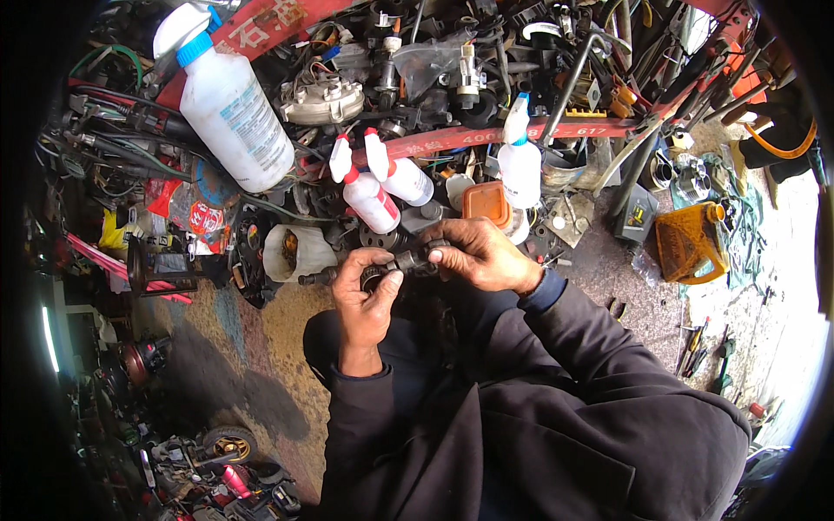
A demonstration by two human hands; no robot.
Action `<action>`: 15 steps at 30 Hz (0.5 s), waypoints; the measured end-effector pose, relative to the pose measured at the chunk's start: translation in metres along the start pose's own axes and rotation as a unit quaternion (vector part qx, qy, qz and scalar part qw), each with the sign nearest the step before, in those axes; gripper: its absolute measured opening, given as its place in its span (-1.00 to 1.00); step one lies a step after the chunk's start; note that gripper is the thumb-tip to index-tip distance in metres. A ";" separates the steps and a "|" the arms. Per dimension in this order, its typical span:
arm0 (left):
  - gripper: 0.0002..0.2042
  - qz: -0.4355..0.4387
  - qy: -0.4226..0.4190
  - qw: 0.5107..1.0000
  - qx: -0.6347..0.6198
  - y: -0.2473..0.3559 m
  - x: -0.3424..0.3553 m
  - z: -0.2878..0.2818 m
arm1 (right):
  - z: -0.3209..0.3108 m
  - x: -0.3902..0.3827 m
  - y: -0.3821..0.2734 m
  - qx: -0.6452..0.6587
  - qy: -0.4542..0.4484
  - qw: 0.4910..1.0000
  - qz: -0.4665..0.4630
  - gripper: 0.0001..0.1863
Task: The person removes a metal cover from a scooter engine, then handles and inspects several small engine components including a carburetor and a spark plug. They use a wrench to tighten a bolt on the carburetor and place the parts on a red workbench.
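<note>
A dark, greasy metal shaft with stepped, gear-like sections (407, 261) lies roughly crosswise in front of my lap. Around its left part my left hand (360, 304) is closed, thumb and fingers pinching. A round metal ring (372, 276) shows between that thumb and the fingers; whether it sits on the shaft I cannot tell. My right hand (483, 250) grips the shaft's right end, thumb on the near side. Both hands look blackened with grease. My fingers hide parts of the shaft.
Beyond my hands stand white spray bottles (521, 169), an orange square container (486, 204) and a white tub (300, 252). A large white bottle (234, 122) is at upper left. A yellow jug (691, 243) stands right. Red beams (452, 137) cross a heap of parts.
</note>
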State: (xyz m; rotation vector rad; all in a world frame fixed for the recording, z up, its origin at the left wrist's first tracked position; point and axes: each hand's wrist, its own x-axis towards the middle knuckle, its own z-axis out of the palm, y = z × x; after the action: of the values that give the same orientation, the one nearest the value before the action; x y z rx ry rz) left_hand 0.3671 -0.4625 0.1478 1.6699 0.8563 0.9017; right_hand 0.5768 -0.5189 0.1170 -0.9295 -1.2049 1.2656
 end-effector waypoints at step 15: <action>-0.90 -0.007 0.003 1.000 0.021 -0.003 0.000 0.000 | -0.003 0.000 0.011 0.019 -0.009 1.000 0.013 -0.69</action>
State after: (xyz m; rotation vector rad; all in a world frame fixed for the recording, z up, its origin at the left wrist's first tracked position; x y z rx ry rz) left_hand 0.3670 -0.4619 0.1444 1.6950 0.8966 0.8851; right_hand 0.5775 -0.5171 0.1062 -0.9098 -1.1819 1.3161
